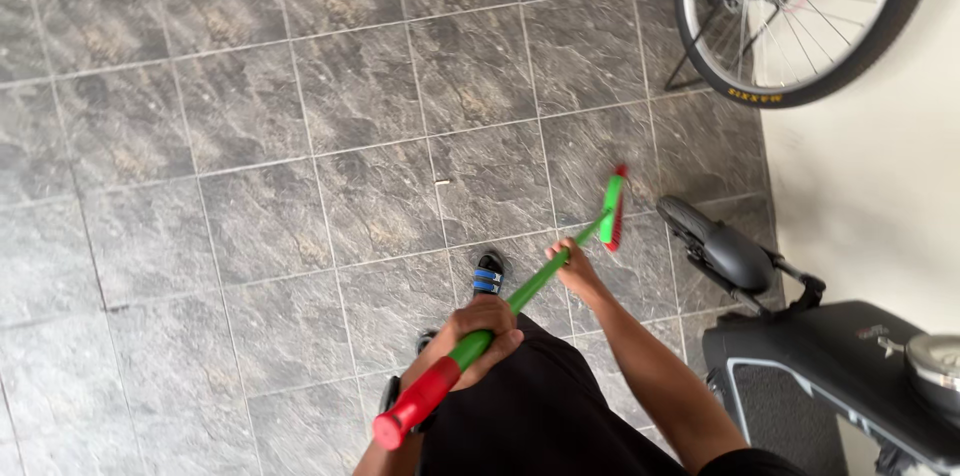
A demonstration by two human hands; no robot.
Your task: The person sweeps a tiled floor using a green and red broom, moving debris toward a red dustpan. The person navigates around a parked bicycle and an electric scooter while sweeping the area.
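I hold a broom with a green handle (535, 281) and a red grip end (412, 406). Its green and red brush head (613, 208) rests on the grey tiled floor (300, 136). My left hand (478, 336) is closed around the handle near the red end. My right hand (572, 264) grips the handle farther down, close to the brush head. Below the handle I see my black shorts and a foot in a blue and black sandal (488, 274).
A bicycle wheel (800, 16) on a stand leans at the top right by a pale wall (870, 186). A black scooter (800, 346) with a mudguard stands at the right. A small white scrap (442, 181) lies on the tiles.
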